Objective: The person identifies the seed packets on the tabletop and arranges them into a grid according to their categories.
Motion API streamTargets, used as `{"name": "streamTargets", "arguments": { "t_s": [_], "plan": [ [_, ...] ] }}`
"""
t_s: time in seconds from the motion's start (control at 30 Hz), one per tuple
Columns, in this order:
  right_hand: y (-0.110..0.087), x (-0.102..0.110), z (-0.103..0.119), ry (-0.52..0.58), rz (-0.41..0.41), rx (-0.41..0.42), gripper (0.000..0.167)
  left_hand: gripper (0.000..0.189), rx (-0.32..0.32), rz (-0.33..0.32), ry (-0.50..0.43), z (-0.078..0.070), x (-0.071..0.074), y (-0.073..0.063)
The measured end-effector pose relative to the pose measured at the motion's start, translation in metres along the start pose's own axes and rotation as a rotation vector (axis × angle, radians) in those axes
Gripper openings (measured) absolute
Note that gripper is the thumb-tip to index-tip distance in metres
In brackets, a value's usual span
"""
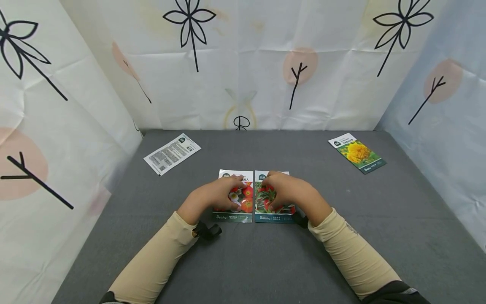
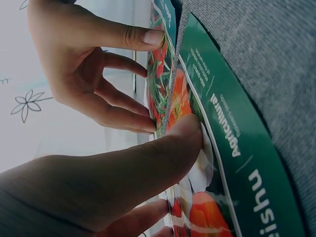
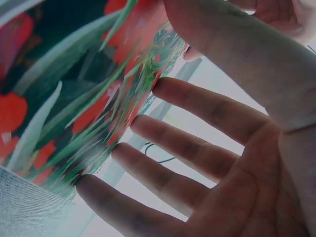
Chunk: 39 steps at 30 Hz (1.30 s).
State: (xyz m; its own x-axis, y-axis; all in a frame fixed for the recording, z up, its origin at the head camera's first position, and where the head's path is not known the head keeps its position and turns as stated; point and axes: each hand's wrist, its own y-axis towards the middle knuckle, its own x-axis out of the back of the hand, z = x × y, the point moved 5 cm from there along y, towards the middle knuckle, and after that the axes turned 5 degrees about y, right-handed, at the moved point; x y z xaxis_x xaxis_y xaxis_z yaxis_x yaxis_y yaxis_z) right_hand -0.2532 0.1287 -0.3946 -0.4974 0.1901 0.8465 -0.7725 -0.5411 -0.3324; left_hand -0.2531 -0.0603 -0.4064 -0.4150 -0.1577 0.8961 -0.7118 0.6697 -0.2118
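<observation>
Two seed packets lie side by side, picture side up, with a narrow gap between them. The left seed packet (image 1: 243, 216) shows red and white poppies above a green strip; the right seed packet (image 1: 271, 217) shows red flowers among long green leaves. My left hand (image 1: 217, 195) arches over the left packet, thumb and fingertips on its printed face. In the left wrist view, its thumb (image 2: 180, 148) lies across the poppy picture. My right hand (image 1: 291, 192) rests its spread fingertips on the right packet; the right wrist view shows those fingers (image 3: 182, 143) nearly straight.
Toward the back left lies a white seed packet (image 1: 172, 153) with its text side up. A yellow-flower seed packet (image 1: 357, 153) lies at the back right. Grey cloth (image 1: 250, 261) covers the table, and patterned white sheets (image 1: 258, 84) hang around it.
</observation>
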Motion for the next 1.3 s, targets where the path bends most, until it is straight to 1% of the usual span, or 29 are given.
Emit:
{"name": "streamTargets", "arguments": {
  "t_s": [0.17, 0.37, 0.53, 0.73, 0.9, 0.97, 1.07, 1.2, 1.3],
  "plan": [
    [0.0, 0.0, 0.002, -0.01, -0.011, 0.006, 0.055, 0.066, -0.011, -0.011, 0.007, 0.0, 0.0, 0.001],
    [-0.002, 0.001, 0.007, -0.056, -0.02, 0.022, 0.049, 0.067, 0.0, -0.003, 0.015, 0.001, -0.001, 0.0],
    [-0.005, 0.001, 0.011, -0.116, -0.04, 0.018, 0.046, 0.068, 0.01, 0.001, 0.012, 0.002, -0.002, 0.0],
    [-0.009, 0.003, 0.013, -0.175, -0.05, -0.006, 0.047, 0.068, 0.019, 0.006, 0.005, 0.004, -0.004, 0.001],
    [-0.012, 0.008, 0.015, -0.172, -0.073, 0.004, 0.048, 0.068, 0.023, 0.007, -0.002, 0.004, -0.004, 0.0],
    [-0.014, 0.012, 0.014, -0.165, -0.099, 0.009, 0.05, 0.069, 0.03, 0.013, -0.009, 0.004, -0.003, 0.0],
    [-0.017, 0.02, 0.012, -0.176, -0.165, 0.035, 0.052, 0.069, 0.039, 0.019, -0.012, 0.003, -0.003, 0.0],
    [-0.021, 0.032, 0.006, -0.18, -0.268, 0.074, 0.046, 0.068, 0.04, 0.018, -0.015, 0.002, -0.003, 0.0],
    [-0.024, 0.041, -0.002, -0.167, -0.318, 0.068, 0.043, 0.068, 0.041, 0.02, -0.019, 0.003, -0.004, 0.0]
  ]
}}
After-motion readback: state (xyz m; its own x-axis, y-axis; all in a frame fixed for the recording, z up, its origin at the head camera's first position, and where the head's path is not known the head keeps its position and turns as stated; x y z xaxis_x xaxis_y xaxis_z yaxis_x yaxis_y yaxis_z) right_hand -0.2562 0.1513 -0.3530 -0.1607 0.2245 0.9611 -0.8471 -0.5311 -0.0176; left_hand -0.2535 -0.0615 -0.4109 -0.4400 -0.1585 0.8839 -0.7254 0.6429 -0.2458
